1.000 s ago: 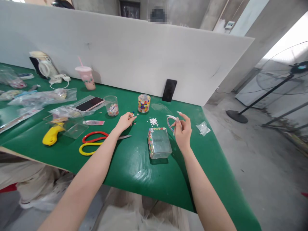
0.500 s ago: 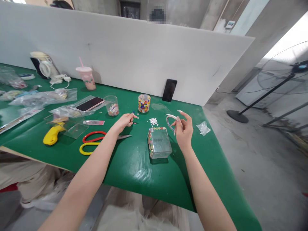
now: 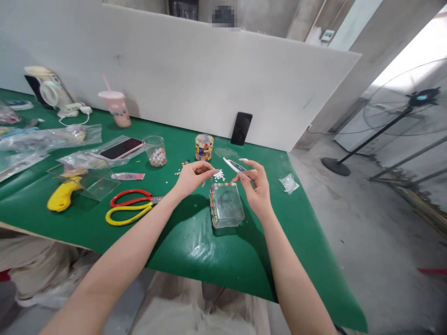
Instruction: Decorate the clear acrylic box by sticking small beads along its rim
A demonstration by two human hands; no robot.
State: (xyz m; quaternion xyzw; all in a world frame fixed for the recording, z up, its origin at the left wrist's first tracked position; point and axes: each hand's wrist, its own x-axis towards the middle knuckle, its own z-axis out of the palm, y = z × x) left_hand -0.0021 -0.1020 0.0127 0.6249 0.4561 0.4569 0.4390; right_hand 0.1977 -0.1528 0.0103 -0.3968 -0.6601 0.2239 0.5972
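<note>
My left hand (image 3: 194, 177) is in a pinch at the near left of a small pile of white pieces (image 3: 219, 175); whatever its fingertips hold is too small to make out. My right hand (image 3: 257, 186) grips a thin white ring (image 3: 230, 164) that looks like a roll of tape, tilted nearly edge-on above the table. Below and between the hands sits a clear box (image 3: 228, 208), with colourful small pieces covering its left side and lining its far edge. Several loose coloured pieces (image 3: 184, 164) lie beyond my left hand.
Red-and-yellow scissors (image 3: 130, 215), a yellow-handled tool (image 3: 64, 194) and a clear case (image 3: 101, 184) lie left. Behind stand a cup of beads (image 3: 158, 157), a jar with coloured bands (image 3: 204, 151) and a leaning phone (image 3: 241, 129). A small plastic bag (image 3: 289, 183) lies right.
My left hand has moved right, from the loose coloured pieces to the white pile. My right hand has turned the white ring flatter and brought it slightly left. The view has shifted a little.
</note>
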